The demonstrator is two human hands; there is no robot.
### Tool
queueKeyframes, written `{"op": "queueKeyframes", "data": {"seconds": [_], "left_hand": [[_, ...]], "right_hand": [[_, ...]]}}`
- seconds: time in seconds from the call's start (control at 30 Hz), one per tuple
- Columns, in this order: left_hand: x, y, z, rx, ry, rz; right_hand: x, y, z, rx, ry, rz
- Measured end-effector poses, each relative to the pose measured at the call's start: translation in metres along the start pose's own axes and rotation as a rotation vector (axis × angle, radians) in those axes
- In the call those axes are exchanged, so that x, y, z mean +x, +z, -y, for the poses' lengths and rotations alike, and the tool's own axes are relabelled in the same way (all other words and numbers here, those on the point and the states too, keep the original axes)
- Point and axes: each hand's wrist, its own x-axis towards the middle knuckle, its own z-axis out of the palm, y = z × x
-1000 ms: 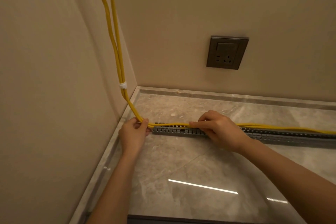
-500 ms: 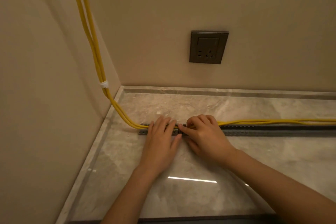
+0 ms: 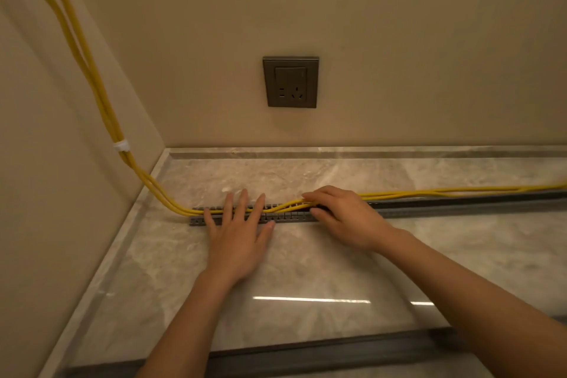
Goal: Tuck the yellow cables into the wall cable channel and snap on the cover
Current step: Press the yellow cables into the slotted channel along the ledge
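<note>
The left hand [image 3: 237, 232] lies flat, fingers spread straight, pressing the yellow cables [image 3: 429, 193] into the left end of the grey slotted channel [image 3: 460, 207] on the marble surface [image 3: 306, 264]. Just beside it, the right hand [image 3: 345, 218] curls over the cables and seems to pinch them above the channel. Further right, the cables run along the channel's far edge.

The left hand [image 3: 237, 236] lay flat, palm down, its four fingers [image 3: 244, 202] straight and spread, with the tips resting across the cable channel [image 3: 460, 207] and the thumb pointing out to the right. The right hand [image 3: 343, 218] sat near it but apart, knuckles raised. Its fingers curled over the yellow cables [image 3: 429, 193], the thumb tucked below them. Both arms were bare. The left forearm [image 3: 184, 325] rose from the bottom edge, and the right forearm [image 3: 475, 294] slanted in from the lower right.
</note>
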Motion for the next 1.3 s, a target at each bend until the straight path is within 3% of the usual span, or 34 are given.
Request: {"op": "queueKeyframes", "data": {"seconds": [0.17,0.33,0.6,0.73,0.97,1.3], "left_hand": [[0.006,-0.004,-0.037,-0.006,-0.13,-0.024],[0.011,0.003,-0.079,-0.177,0.01,-0.033],[0.004,0.008,-0.082,-0.248,-0.022,-0.188],[0.005,0.005,-0.082,-0.296,-0.033,-0.211],[0.004,0.009,-0.081,-0.211,-0.011,-0.209],[0.001,0.01,-0.083,-0.13,-0.009,-0.206]], "right_hand": [[-0.01,-0.022,-0.035,-0.154,0.16,0.147],[-0.008,-0.035,-0.054,-0.164,0.247,0.153],[0.002,-0.042,-0.072,-0.108,0.307,0.272],[0.006,-0.055,-0.08,-0.2,0.319,0.297],[-0.009,-0.068,-0.084,0.023,0.227,0.057],[-0.043,-0.071,-0.079,-0.009,0.097,-0.056]]}}
